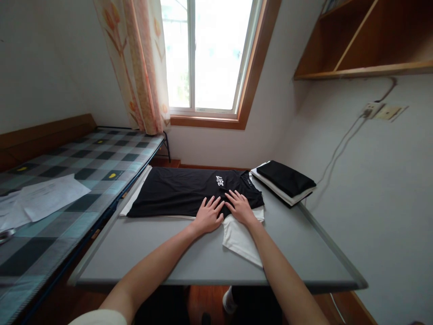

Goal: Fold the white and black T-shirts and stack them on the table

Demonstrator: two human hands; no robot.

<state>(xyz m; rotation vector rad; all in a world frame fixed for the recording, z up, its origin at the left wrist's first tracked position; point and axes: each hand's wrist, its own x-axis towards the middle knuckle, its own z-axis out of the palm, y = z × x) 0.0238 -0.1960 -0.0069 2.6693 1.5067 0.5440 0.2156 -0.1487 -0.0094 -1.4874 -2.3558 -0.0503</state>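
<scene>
A black T-shirt (pixel 176 192) with white lettering on its chest lies flat across the table, its neckline toward the right. Beneath it is a white T-shirt (pixel 241 239); one sleeve sticks out toward me, and a strip shows at the left end. My left hand (pixel 209 215) rests on the near edge of the black shirt with its fingers spread. Beside it, my right hand (pixel 239 206) lies flat on the same shirt near the sleeve, fingers apart. Neither hand grips anything.
Folded black and white clothes (pixel 286 183) are stacked at the table's back right corner. The grey table (pixel 142 257) borders a bed (pixel 101 158) with a checked cover on the left, where papers (pixel 47 198) lie. A wall shelf (pixel 365 70) and a cord hang at right.
</scene>
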